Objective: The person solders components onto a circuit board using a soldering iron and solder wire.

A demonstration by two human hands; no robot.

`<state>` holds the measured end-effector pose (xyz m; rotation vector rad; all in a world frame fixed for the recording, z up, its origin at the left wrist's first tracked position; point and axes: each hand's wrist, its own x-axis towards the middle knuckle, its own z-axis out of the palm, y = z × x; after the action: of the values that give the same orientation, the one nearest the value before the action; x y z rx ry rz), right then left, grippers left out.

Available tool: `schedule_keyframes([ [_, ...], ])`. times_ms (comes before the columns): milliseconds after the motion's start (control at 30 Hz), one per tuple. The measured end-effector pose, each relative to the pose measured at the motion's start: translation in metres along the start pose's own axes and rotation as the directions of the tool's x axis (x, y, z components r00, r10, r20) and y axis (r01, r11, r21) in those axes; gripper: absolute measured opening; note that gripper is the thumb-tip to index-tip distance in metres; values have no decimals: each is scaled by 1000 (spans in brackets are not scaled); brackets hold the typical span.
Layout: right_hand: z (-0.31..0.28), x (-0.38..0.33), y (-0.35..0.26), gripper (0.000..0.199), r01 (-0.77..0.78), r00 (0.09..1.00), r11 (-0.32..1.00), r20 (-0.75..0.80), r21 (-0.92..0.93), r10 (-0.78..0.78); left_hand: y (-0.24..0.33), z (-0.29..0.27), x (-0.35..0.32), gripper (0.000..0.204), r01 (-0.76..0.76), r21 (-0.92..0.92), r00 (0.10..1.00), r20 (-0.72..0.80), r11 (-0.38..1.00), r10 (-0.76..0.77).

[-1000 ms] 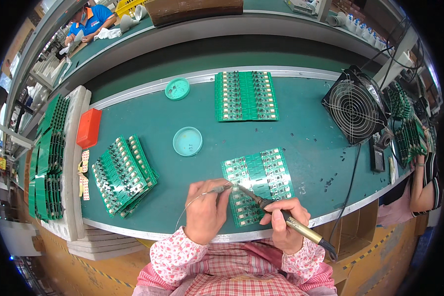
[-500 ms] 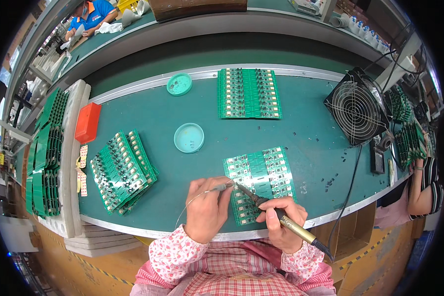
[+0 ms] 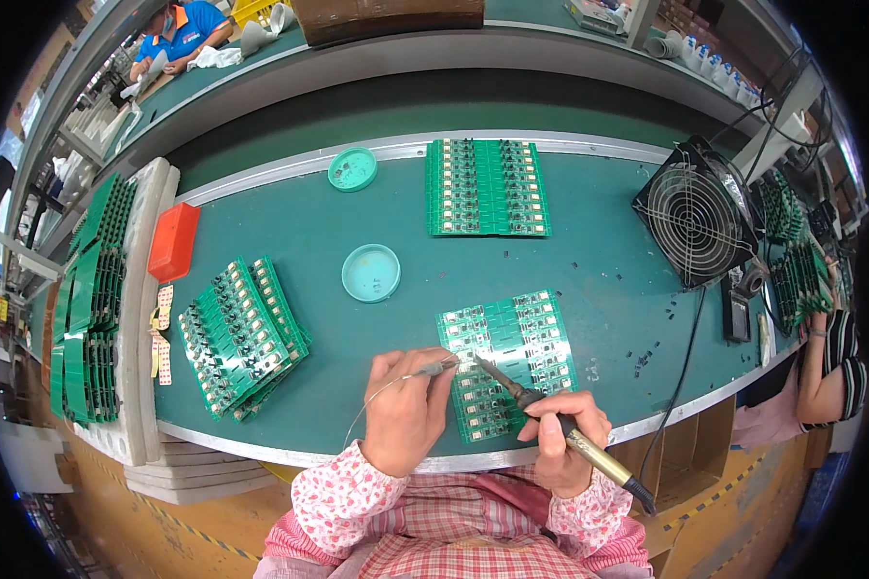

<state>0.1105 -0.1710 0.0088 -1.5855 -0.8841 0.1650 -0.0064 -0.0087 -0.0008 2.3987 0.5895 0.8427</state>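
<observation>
Your left hand (image 3: 403, 415) pinched a thin wire (image 3: 436, 368) at the circuit panel's (image 3: 505, 333) left edge; your right hand (image 3: 567, 441) closed around a soldering iron (image 3: 523, 394).

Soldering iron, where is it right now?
Head view, lower right of centre: the soldering iron is in the grip of the right hand, its tip over the near green circuit board, just right of the left hand.

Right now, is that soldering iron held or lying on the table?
Held: the right hand is wrapped around the soldering iron, whose tip points toward the green circuit board.
</observation>
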Motion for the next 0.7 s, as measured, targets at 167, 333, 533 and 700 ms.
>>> schedule_keyframes([
  [167,-3,-6,0,15,-34,999,999,-19,-12,34,0,0,0,17,6,-13,1000,4,1000,-6],
  [333,-5,-13,-4,16,-114,993,994,-12,-5,113,0,0,0,15,-4,-10,1000,0,1000,4],
  [533,-2,-8,-7,17,-245,969,959,43,141,242,-1,1,-1,13,0,-2,1000,4,1000,0],
  [700,1,1,-9,17,-251,965,961,100,112,240,-1,1,0,15,-18,12,1000,-15,1000,18],
])
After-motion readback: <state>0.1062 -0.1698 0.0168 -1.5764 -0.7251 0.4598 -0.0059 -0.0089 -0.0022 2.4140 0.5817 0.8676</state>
